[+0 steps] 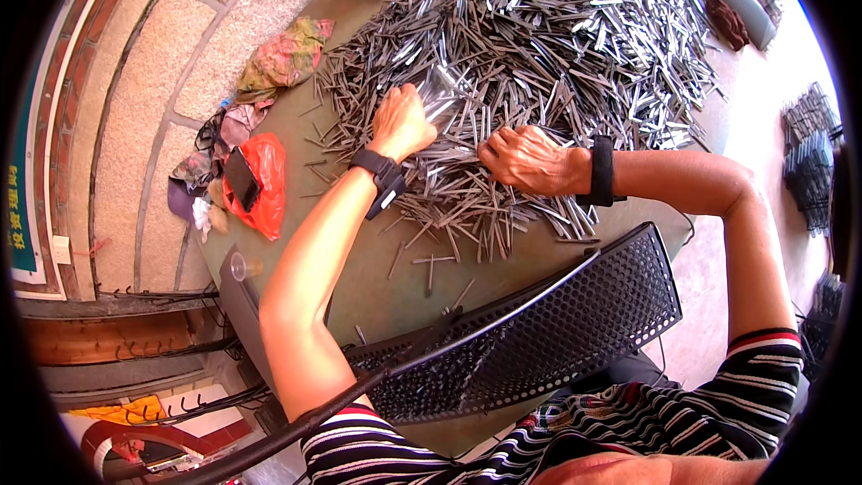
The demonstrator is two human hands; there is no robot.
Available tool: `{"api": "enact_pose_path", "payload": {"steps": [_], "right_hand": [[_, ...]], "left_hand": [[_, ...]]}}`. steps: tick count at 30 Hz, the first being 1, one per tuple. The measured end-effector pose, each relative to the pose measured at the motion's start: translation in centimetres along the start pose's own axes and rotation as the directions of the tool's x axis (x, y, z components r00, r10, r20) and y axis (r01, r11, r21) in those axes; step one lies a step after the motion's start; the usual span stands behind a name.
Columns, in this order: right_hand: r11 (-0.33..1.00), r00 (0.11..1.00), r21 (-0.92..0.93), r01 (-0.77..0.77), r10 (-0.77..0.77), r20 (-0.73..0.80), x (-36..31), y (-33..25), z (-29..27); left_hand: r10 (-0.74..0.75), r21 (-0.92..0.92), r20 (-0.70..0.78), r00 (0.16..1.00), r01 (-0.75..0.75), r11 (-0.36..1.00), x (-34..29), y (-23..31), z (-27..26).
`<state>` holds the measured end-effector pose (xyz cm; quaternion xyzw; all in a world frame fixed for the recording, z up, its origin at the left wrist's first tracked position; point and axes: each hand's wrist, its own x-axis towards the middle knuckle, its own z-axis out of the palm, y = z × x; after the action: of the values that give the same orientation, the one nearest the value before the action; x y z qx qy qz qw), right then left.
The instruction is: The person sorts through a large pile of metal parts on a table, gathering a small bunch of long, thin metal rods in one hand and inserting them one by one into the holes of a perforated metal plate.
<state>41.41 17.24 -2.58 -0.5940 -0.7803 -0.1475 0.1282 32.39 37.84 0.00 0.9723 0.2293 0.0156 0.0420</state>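
Note:
A large heap of slender grey metal pieces [557,45] spreads over the greenish table top [305,139]. At the heap's near left side my left hand [404,123] is closed on a clear plastic bag [440,92], and a few of the metal pieces show through the film. To its right, my right hand [530,160] rests low over the near edge of the heap with its fingers curled in. What those fingers hold, if anything, is hidden beneath them. The two hands are a short distance apart, and each wrist wears a black strap.
A black perforated metal tray [557,305] lies between the heap and my body. On the left are a red plastic bag [269,184], a dark phone [241,178], crumpled cloths [283,58] and a clear cup [241,266]. Dark bundled stacks [810,175] stand at the far right.

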Motion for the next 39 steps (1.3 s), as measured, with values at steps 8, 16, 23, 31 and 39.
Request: {"api": "enact_pose_path", "payload": {"steps": [8, 16, 23, 31, 39], "right_hand": [[0.996, 0.999, 0.083, 0.044, -0.043, -0.008, -0.3, 0.0, 0.5], [0.997, 0.99, -0.045, 0.06, -0.053, 0.13, 0.1, -1.5, 0.0], [0.998, 0.972, -0.052, 0.034, -0.021, 0.235, -0.1, -2.0, 0.2], [1.0, 0.953, 0.004, -0.01, 0.008, 0.302, 0.0, -2.5, -0.5], [0.999, 0.972, 0.034, -0.009, 0.001, 0.236, 0.2, -2.3, -0.2]], "left_hand": [[0.107, -0.108, 0.167, 0.98, -0.089, 0.99, -3.4, -0.9, 0.5], [0.194, -0.196, 0.292, 0.936, -0.14, 0.971, -3.0, -1.1, -1.4], [0.148, -0.128, 0.493, 0.857, -0.097, 0.987, -3.6, -1.9, -2.7], [0.117, -0.037, 0.439, 0.891, -0.112, 0.993, -3.7, 0.3, -2.6], [-0.034, -0.157, 0.551, 0.834, 0.144, 0.977, -3.4, 0.5, -2.5]]}}
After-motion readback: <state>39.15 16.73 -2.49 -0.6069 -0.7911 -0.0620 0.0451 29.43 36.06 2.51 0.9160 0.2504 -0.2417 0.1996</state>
